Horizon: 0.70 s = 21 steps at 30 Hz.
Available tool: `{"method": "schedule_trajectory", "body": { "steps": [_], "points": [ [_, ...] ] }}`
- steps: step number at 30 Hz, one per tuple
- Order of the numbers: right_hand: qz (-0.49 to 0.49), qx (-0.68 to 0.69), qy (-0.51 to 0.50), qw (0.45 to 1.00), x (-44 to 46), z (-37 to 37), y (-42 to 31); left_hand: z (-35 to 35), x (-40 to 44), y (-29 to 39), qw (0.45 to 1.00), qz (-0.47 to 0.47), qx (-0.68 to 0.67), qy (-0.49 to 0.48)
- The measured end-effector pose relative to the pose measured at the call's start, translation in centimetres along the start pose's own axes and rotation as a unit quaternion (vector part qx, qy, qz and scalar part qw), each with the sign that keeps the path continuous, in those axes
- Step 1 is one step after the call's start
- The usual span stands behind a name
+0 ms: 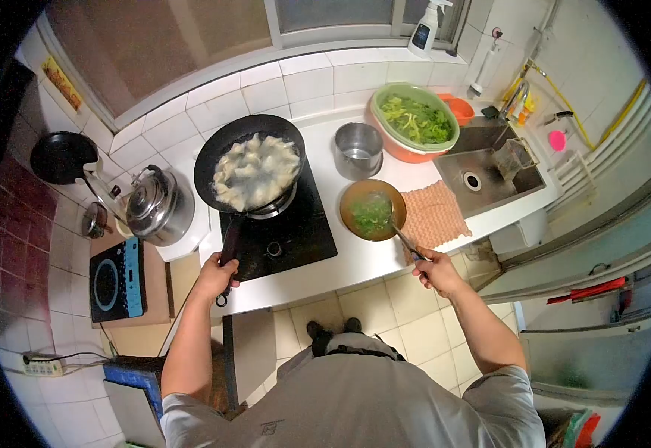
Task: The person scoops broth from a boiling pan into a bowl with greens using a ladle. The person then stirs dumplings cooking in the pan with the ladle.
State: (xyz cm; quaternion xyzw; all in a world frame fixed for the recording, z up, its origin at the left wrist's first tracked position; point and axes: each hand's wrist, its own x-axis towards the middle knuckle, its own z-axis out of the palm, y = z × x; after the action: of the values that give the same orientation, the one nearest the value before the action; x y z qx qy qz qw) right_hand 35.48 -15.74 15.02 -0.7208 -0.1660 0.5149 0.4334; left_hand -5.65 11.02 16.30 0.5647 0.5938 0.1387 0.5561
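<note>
At black hob (307, 231): left hand (217, 275) clutching wok handle (231, 237), right hand (436, 270) gripping ladle (406, 240). Wok (207, 166) probably hefty, dumplings (258, 168) squishy; wok handle's best hold imo.

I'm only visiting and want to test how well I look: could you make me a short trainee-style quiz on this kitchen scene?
1. True or false: the person's left hand holds the wok of dumplings by its far rim.
2. Short answer: which utensil is in the right hand's grip?
3. Multiple choice: what colour is the cloth beside the brown bowl?
A) blue
B) pinkish orange
C) black

Key:
1. False; the left hand is on the handle, on the near side.
2. A metal ladle.
3. B.
</note>
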Motion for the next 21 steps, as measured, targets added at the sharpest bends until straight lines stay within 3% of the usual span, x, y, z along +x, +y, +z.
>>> {"method": "schedule_trajectory", "body": {
  "steps": [2, 5, 11, 21],
  "points": [
    [0.030, 0.110, -0.010, 0.993, 0.4, -0.1, 0.3, 0.1, 0.2, -0.3, 1.000, 0.000, 0.006, 0.009],
    [0.059, 0.162, -0.035, 0.984, -0.1, -0.8, -0.3, 0.4, 0.0, 0.0, 1.000, -0.002, 0.012, 0.028],
    [0.013, 0.138, -0.041, 0.989, -0.6, -2.6, 0.0, 0.8, -0.5, 0.6, 0.999, -0.005, 0.028, 0.045],
    [-0.113, -0.016, 0.070, 0.991, -3.2, -2.3, -2.3, -0.1, 0.7, 0.6, 1.000, 0.000, 0.010, -0.002]
  ]
}}
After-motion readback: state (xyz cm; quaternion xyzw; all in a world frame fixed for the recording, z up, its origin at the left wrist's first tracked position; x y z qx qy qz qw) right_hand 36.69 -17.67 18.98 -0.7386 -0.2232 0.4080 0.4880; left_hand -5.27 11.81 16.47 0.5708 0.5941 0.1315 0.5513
